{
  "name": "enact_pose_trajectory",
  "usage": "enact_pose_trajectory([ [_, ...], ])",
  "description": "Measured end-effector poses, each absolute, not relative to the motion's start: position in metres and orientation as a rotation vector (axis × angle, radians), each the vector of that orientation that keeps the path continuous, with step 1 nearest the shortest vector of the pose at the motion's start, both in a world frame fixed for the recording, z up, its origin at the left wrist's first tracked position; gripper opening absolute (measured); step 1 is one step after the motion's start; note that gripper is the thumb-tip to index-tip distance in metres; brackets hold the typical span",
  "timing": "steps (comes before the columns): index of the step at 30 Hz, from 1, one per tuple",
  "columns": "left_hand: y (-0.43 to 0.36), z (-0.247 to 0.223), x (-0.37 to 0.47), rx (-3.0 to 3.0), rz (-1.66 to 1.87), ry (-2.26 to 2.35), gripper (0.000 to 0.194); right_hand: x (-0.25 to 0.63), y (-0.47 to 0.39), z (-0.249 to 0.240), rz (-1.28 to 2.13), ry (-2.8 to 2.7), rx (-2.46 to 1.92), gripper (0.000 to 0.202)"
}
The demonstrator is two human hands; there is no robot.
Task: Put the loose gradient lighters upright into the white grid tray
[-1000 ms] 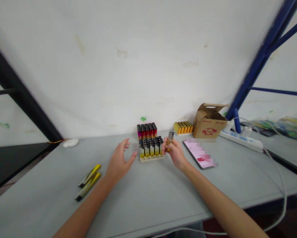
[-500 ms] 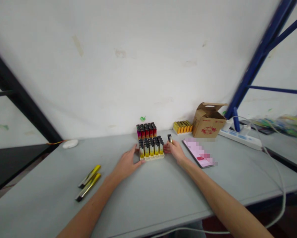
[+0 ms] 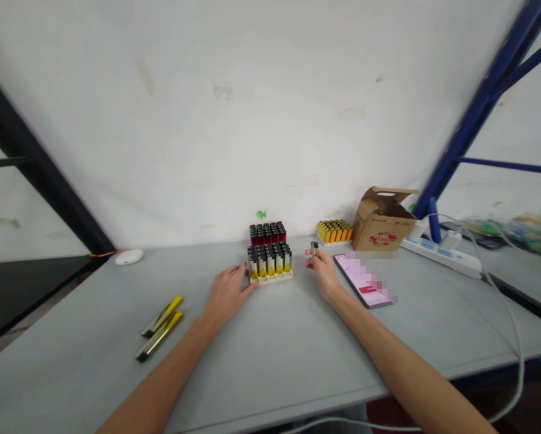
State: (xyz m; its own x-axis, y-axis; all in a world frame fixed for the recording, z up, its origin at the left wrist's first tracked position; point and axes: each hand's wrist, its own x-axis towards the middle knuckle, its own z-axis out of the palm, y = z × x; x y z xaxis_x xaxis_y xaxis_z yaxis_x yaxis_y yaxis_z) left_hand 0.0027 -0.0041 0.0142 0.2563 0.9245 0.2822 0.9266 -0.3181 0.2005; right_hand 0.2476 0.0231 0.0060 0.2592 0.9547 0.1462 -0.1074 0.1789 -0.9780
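A cream tray point(image 3: 271, 279) holds rows of yellow and silver lighters point(image 3: 270, 263) with black tops, standing upright. My left hand point(image 3: 226, 293) is at the tray's left front corner, thumb and fingers spread apart. It appears to touch the tray there. To the right of the tray, my right hand point(image 3: 323, 272) pinches a single lighter point(image 3: 314, 248), held upright with its top showing above the fingers. Right behind the yellow lighters stands a block of red and purple lighters point(image 3: 268, 232) with black tops.
Two long yellow and silver lighter-shaped things point(image 3: 161, 328) lie at left. A white oval device point(image 3: 129, 257) sits farther back. On the right are a phone point(image 3: 361, 280), a tray of orange cylinders point(image 3: 336, 231), an open cardboard box point(image 3: 381, 226) and a power strip point(image 3: 446, 256) with cables.
The tray of yellow lighters has shifted slightly left and back, squarer to the red block. My right hand has moved off its right side, still with the lighter. My left hand stays at its corner.
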Motion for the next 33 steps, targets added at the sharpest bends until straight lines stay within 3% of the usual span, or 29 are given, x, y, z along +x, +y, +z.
enact_pose_trajectory([
  [6,-0.005,0.014,0.004,-2.396,-0.414,-1.799,0.049,0.249,0.004,0.032,1.445,-1.008,-0.803,0.022],
  [10,-0.007,0.014,0.002,-2.4,-0.411,-1.807,0.057,0.243,0.003,0.034,1.555,-0.96,-0.788,0.041],
  [16,-0.013,0.014,-0.003,-2.42,-0.59,-1.829,0.061,0.249,0.007,0.026,1.701,-0.86,-0.755,0.046],
  [33,-0.006,-0.002,-0.004,-2.422,-0.903,-1.689,0.045,0.244,-0.001,0.029,1.789,-0.879,-0.823,0.029],
])
